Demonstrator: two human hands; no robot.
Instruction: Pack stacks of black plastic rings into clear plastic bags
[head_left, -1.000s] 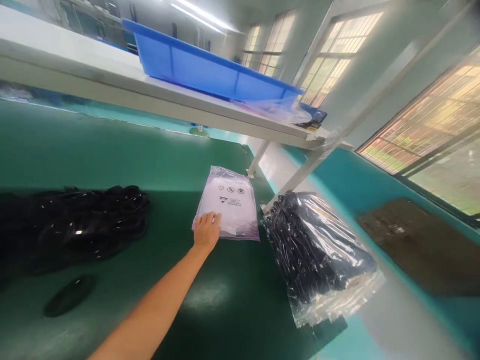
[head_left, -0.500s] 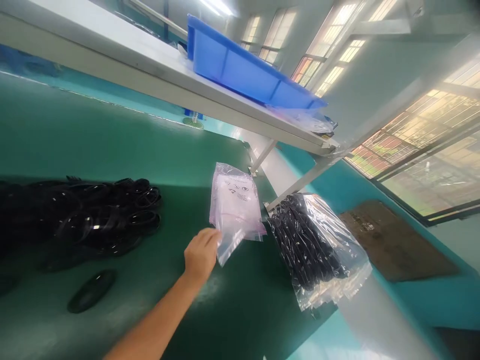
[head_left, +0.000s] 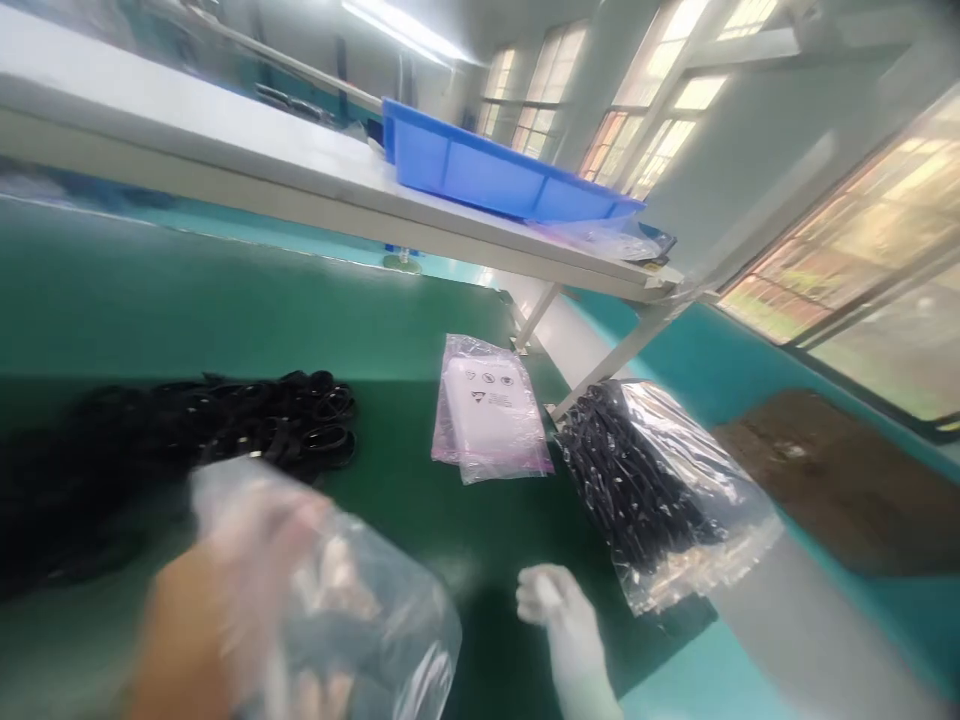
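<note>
My left hand (head_left: 259, 545), bare and smeared by motion, grips a clear plastic bag (head_left: 390, 610) at the lower left of the head view. The bag hangs across the fingers, and some of them show through it. My right hand (head_left: 551, 595) wears a white glove and is held over the green table, fingers curled in; what they hold, if anything, is hidden. Beyond the hands lies a small stack of printed clear bags (head_left: 495, 410). Left of it, behind my left hand, spreads a pile of black looped pieces (head_left: 300, 410).
A large clear bag packed with black pieces (head_left: 637, 480) lies at the table's right edge, beside a shelf post (head_left: 607, 365). Overhead runs a white shelf (head_left: 315, 195) bearing a blue bin (head_left: 495, 170). Brown cardboard (head_left: 825, 470) lies beyond the table at right.
My left hand has taken a clear bag from the stack and drawn it back toward the lower left. My gloved right hand has come into view. The view has shifted slightly.
</note>
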